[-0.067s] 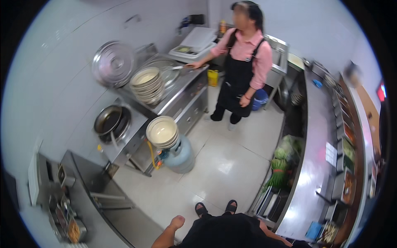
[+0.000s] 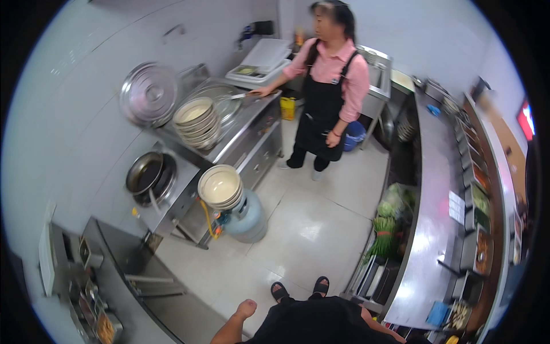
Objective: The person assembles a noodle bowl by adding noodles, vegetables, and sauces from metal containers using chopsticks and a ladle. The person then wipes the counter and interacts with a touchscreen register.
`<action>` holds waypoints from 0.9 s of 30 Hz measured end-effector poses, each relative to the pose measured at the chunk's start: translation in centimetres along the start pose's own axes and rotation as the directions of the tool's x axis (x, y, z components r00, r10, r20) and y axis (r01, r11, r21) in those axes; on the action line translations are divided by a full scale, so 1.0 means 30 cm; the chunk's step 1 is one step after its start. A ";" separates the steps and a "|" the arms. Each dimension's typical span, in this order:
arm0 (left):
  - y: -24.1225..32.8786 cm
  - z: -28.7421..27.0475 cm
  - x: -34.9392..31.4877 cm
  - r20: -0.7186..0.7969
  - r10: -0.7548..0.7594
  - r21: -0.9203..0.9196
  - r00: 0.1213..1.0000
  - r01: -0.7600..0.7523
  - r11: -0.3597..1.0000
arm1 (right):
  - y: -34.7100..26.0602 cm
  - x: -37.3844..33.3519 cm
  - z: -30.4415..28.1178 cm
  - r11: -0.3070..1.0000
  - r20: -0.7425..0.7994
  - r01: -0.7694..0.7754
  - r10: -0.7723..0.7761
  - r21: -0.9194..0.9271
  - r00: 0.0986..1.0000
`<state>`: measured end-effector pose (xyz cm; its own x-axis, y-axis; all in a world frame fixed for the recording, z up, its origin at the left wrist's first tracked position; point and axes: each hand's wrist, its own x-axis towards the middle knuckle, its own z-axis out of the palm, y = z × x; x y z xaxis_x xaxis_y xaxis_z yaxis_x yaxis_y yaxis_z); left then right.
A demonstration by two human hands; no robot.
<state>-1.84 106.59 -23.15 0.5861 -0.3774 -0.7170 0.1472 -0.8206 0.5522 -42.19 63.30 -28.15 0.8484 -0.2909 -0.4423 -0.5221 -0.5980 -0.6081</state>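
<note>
My left hand point(image 2: 246, 308) hangs over the tiled floor beside my dark clothing, its fingers curled closed, and nothing shows in it. Of my right arm only the forearm point(image 2: 379, 325) shows at the lower edge; the hand itself is out of sight. Neither arm touches a visible thing. Ahead on the left, several stacked cream bowls point(image 2: 220, 184) rest on top of a blue-grey gas cylinder point(image 2: 247, 221). A second bowl stack point(image 2: 196, 117) stands on the steel worktop point(image 2: 232, 140), next to a round metal lid point(image 2: 150, 94).
A person in a pink shirt and black apron point(image 2: 322, 109) stands at the worktop, one hand on a tool's handle. Pans point(image 2: 150, 172) sit on the left stove. Along the right runs a steel counter point(image 2: 421, 229) with food containers; green vegetables point(image 2: 385, 235) lie below it.
The view has shifted slightly, so the worktop, bowls and the other person appear a little farther left. My left hand stays in nearly the same place, still closed.
</note>
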 end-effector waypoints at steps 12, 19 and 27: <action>0.270 -0.010 0.088 0.214 0.209 0.355 0.954 -0.275 0.893 | -0.318 -0.257 0.059 0.628 0.052 -0.608 0.673 0.485 0.738; 0.423 0.105 -0.023 0.299 0.170 0.279 0.939 -0.256 0.925 | -0.268 -0.172 0.004 0.638 0.049 -0.567 0.640 0.521 0.766; 0.407 0.077 -0.043 0.140 0.067 0.342 0.988 -0.112 0.933 | -0.119 -0.080 0.014 0.647 0.060 -0.517 0.591 0.561 0.805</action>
<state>-2.63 96.06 -16.47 0.4777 -0.4881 -0.7305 -0.2010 -0.8701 0.4500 -42.40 66.44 -25.19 0.3691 -0.5423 -0.7547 -0.8253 0.1821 -0.5345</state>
